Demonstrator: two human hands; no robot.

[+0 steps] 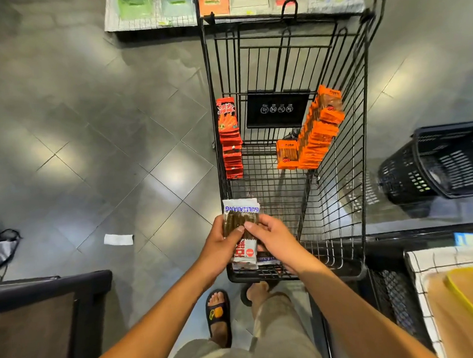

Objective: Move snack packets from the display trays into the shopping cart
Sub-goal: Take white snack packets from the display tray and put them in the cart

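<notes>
Left hand (pixel 220 245) and right hand (pixel 276 242) both grip a bunch of white snack packets (pixel 241 210) over the near left corner of the cart (pixel 351 171), long axis pointing at its far end. The fingers cover the middle, so we can't count them. Inside the cart, red packets (pixel 230 140) line the left wall and orange packets (pixel 320 135) the right.

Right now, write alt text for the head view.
The left hand and right hand grip a stack of white snack packets over the near end of a black shopping cart holding red packets and orange packets.
</notes>
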